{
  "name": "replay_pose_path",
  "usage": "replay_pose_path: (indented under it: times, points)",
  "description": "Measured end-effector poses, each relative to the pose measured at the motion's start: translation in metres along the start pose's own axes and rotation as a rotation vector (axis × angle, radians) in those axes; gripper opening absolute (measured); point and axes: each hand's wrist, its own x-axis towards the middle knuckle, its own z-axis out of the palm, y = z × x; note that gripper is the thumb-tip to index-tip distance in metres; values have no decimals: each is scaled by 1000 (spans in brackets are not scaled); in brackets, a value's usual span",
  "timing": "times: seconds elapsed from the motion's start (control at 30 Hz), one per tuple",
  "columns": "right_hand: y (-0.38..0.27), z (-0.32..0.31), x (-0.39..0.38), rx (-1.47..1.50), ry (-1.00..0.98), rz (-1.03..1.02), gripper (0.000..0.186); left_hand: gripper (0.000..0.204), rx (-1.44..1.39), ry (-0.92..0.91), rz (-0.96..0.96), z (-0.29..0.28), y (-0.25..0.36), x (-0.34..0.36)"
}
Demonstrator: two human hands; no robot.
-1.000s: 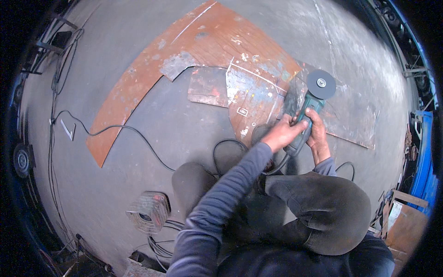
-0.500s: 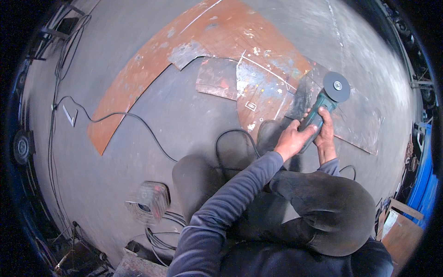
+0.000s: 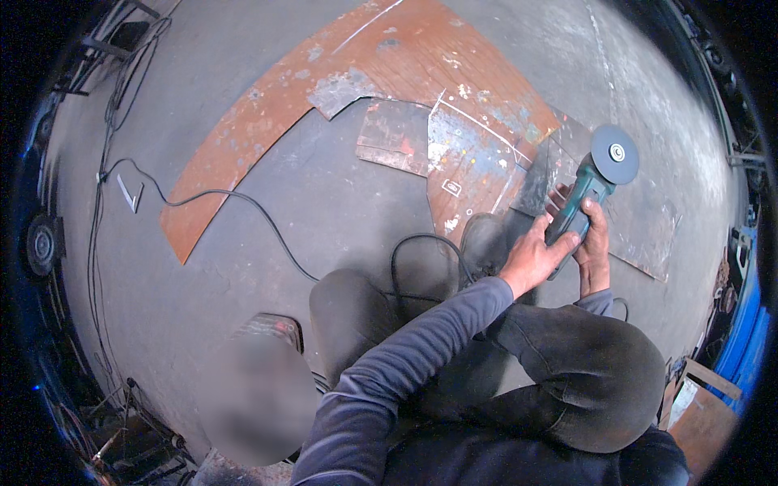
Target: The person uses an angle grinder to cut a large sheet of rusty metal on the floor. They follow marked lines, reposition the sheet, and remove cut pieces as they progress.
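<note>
A teal angle grinder (image 3: 572, 217) with a dark round disc (image 3: 613, 154) is held up over the floor at the right. The disc points away from me and touches nothing. My left hand (image 3: 535, 257) wraps round the near end of the grinder's body. Farther along, my right hand (image 3: 595, 239) grips it from the right side, thumb on top and fingers curling underneath. Beyond and to the left lies a painted orange-brown metal sheet (image 3: 284, 105) with a chalk-marked section (image 3: 470, 162). Grey metal plates (image 3: 632, 219) lie beneath and beside the disc.
My shoe (image 3: 484, 243) rests beside the sheet's near edge. A black cable (image 3: 243, 196) crosses the floor and loops by my knee. Left of the sheet lies a small V-shaped metal piece (image 3: 130, 194). A blurred patch covers the lower left. Blue items (image 3: 737, 348) stand at the right rim.
The view has shifted slightly, so the sheet and the grinder appear farther right. Both hands keep their hold on the grinder. A blurred patch now covers most of the box-like object at lower left.
</note>
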Motion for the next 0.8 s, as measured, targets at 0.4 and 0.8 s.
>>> replay_pose_path:
  times: [0.4,0.8]
  points:
    - [-7,-6,11,-279,74,161,49,59,396,-123,-30,-108,13,18]
    - [-24,-37,64,-838,-61,333,56,78,1139,361,-495,-333,-127,-25]
